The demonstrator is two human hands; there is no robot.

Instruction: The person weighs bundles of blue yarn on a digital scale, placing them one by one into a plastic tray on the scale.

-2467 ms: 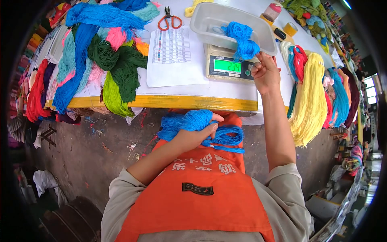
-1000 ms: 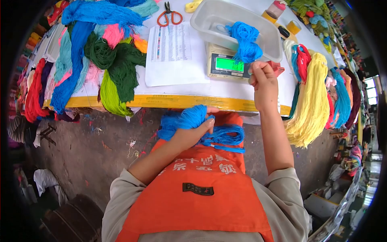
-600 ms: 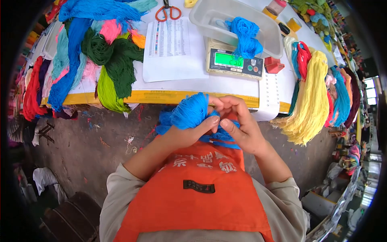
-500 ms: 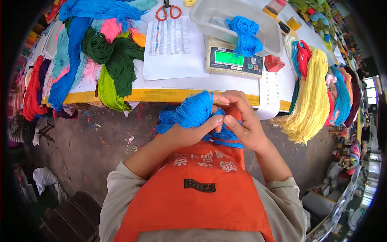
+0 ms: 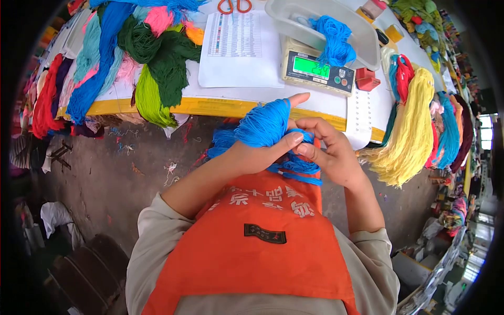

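A skein of blue yarn (image 5: 262, 126) is looped over my left hand (image 5: 273, 149), which is closed on it with the index finger pointing out toward the table. My right hand (image 5: 332, 157) meets it from the other side, thumb and fingers pinched on blue strands close to the left thumb. More of the blue yarn hangs below both hands, in front of the orange apron (image 5: 257, 262). Beyond them a digital scale (image 5: 317, 71) with a lit green display carries a clear plastic tub (image 5: 362, 50). Another blue skein (image 5: 335, 44) hangs over the tub's near rim.
A printed sheet (image 5: 236, 68) lies left of the scale, orange-handled scissors (image 5: 234, 6) behind it. Dark green skeins (image 5: 168, 73) and other colours cover the table's left. Yellow yarn (image 5: 412, 126) hangs over the right edge, near a red block (image 5: 366, 79).
My view has shifted slightly, so the table sits higher and further right. The left index finger has stretched out, and the right fingers have come down closer to the left thumb.
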